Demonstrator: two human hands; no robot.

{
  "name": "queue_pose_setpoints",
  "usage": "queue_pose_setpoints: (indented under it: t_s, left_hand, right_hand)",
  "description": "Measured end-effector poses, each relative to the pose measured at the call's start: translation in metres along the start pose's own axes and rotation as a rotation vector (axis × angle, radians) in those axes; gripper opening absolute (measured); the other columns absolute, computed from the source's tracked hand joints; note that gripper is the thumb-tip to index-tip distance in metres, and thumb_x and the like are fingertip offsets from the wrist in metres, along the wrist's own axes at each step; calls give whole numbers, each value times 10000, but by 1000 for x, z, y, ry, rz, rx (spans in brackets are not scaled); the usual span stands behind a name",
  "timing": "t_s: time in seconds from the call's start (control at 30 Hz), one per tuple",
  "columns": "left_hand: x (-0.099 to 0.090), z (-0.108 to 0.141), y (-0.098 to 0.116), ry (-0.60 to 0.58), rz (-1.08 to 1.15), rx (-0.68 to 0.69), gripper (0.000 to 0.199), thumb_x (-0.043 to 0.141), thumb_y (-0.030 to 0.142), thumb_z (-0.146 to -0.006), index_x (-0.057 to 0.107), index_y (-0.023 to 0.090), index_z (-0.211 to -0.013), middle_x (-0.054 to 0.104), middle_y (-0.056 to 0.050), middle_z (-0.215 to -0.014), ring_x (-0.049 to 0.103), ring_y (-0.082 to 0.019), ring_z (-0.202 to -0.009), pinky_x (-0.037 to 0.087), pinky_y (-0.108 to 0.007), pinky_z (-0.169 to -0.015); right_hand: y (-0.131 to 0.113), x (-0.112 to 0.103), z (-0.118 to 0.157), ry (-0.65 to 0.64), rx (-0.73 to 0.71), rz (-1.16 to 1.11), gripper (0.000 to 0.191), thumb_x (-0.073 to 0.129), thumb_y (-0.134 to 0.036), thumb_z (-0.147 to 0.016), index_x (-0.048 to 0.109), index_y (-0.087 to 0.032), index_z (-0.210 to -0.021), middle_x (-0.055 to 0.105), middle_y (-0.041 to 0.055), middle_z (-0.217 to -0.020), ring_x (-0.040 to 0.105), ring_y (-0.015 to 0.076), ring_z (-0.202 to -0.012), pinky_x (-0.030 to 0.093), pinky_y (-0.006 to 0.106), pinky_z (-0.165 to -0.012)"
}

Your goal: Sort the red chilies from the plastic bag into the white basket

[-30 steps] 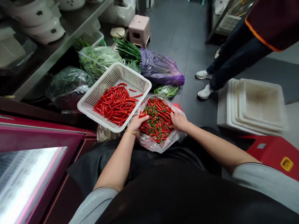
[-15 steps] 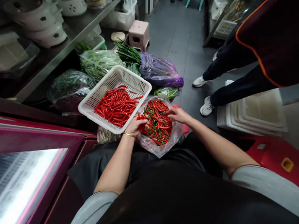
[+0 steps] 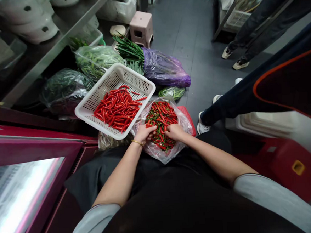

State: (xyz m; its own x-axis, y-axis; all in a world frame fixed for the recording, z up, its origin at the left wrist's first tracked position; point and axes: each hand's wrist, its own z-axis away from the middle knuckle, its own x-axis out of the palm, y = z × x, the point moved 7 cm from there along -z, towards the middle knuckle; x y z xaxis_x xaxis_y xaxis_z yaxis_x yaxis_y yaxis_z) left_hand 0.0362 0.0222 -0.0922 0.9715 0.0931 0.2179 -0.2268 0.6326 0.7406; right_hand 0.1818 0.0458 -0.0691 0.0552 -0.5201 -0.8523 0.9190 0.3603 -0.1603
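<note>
A see-through plastic bag (image 3: 166, 159) lies open at my lap, full of red chilies with green stems (image 3: 159, 112). On its left side my left hand (image 3: 145, 134) is closed around a few red chilies, whose tips show at the fingers. My right hand (image 3: 174, 132) is closed, its fingertips pinched at a chili over the pile, close to my left fingers; the fingers partly hide it. Left of the bag, a white perforated basket (image 3: 85, 109) stands tilted, holding many red chilies (image 3: 117, 110) with no green stems showing.
Bagged greens (image 3: 98, 60) and a purple bag (image 3: 165, 69) of green stalks lie beyond the basket. Further back is a pink stool (image 3: 141, 27). A co-worker's leg (image 3: 229, 99) is close on my right, near a red bin (image 3: 284, 168). Metal shelving (image 3: 60, 48) runs along the left.
My right hand has moved left and down into the chilies and closed, near my left hand. The co-worker's legs have come closer; another person's legs now show behind. The view has shifted slightly.
</note>
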Motion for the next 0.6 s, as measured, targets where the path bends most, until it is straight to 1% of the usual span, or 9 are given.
queue_pose_setpoints:
  t_s: [0.1,0.2,0.23,0.3,0.37,0.4,0.5,0.53,0.6]
  left_hand:
    - [4,-3,-11,10,-35,-59,447,834,400,-545,468,166,-649,504,50,-466,355,-35,-318,206,-169,-316]
    - [-1,-4,-4,49,37,12,476,837,396,-543,427,181,-653,444,88,-440,339,-28,-311,202,-156,-317]
    - [-3,-4,-2,59,54,37,484,841,392,-535,422,181,-652,441,90,-440,339,-26,-311,200,-154,-316]
    - [-6,-4,0,65,65,44,491,852,383,-515,425,178,-646,450,85,-442,349,-28,-314,202,-152,-311]
    - [-4,-3,-6,52,63,4,489,858,377,-502,437,174,-645,459,78,-440,363,-33,-316,205,-151,-310]
    - [-3,-3,-9,46,57,-16,484,859,378,-501,446,172,-647,467,74,-443,369,-34,-317,207,-151,-311]
    - [5,-3,-20,40,17,-41,456,855,394,-515,497,155,-664,532,39,-489,386,-34,-327,218,-155,-315]
    - [9,-4,-24,21,8,-51,443,850,403,-526,520,145,-671,553,22,-509,392,-35,-334,220,-159,-317]
    - [20,-2,-28,-37,17,-72,422,830,426,-551,549,132,-666,558,4,-517,388,-40,-345,213,-172,-324]
  right_hand:
    - [0,1,16,49,-28,-44,379,376,-394,-965,677,-166,-997,733,105,-983,686,201,-903,467,258,-747]
    - [-6,1,17,91,29,10,528,378,-538,-945,645,-102,-1079,716,180,-1007,685,274,-923,492,323,-758]
    - [-9,2,13,88,41,37,553,401,-548,-932,641,-74,-1086,707,212,-1013,682,304,-935,499,348,-758]
    - [-15,3,4,66,35,75,471,438,-444,-936,645,-44,-1074,696,245,-1021,678,335,-951,506,376,-752]
    - [-18,3,0,50,11,72,345,439,-291,-927,653,-56,-1060,699,234,-1022,682,325,-954,508,371,-753]
    - [-17,3,2,51,12,56,316,440,-253,-915,655,-66,-1053,703,223,-1017,685,314,-947,507,360,-753]
    - [-8,8,20,65,30,-57,277,462,-285,-903,654,-108,-995,720,173,-953,695,263,-881,498,309,-732]
    - [-7,10,28,77,8,-114,268,462,-305,-910,646,-123,-979,721,150,-927,693,241,-855,492,292,-723]
    - [-13,15,40,113,-87,-236,246,465,-322,-921,622,-143,-984,715,112,-895,682,205,-819,484,271,-718]
